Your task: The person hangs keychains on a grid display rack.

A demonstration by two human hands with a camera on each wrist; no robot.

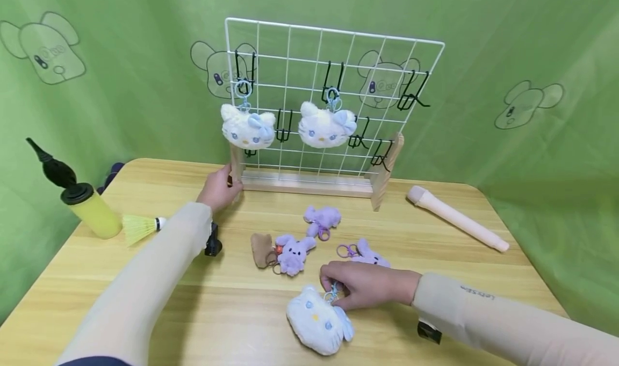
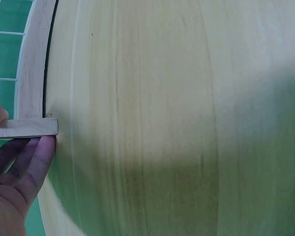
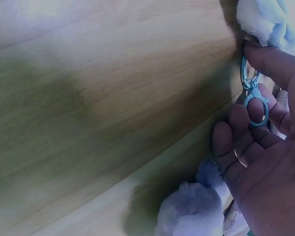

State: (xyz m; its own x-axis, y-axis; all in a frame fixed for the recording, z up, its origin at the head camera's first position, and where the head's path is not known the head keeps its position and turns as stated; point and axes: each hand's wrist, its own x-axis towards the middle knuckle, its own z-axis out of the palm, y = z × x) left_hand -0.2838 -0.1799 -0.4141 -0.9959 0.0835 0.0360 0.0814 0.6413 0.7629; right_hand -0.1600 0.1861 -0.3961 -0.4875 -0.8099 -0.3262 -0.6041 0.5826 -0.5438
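Observation:
My left hand (image 1: pixel 220 189) grips the left wooden foot (image 2: pixel 27 128) of a white wire grid rack (image 1: pixel 309 180), thumb on one side and fingers on the other. At the front of the table, my right hand (image 1: pixel 372 284) holds the light-blue ring and clasp (image 3: pixel 256 105) of a white cat plush keychain (image 1: pixel 316 323). The plush lies face up with its blue bow to the right. Two matching cat plush keychains, one at left (image 1: pixel 247 129) and one nearer the middle (image 1: pixel 326 127), hang from black hooks on the grid.
Purple plush keychains (image 1: pixel 292 256) and a brown plush piece (image 1: pixel 263 249) lie mid-table, one partly behind my right hand. A yellow pump bottle (image 1: pixel 96 215) and shuttlecock (image 1: pixel 140 228) are at left, a pale microphone (image 1: pixel 456 218) at right. Other black hooks (image 1: pixel 413 94) jut from the grid.

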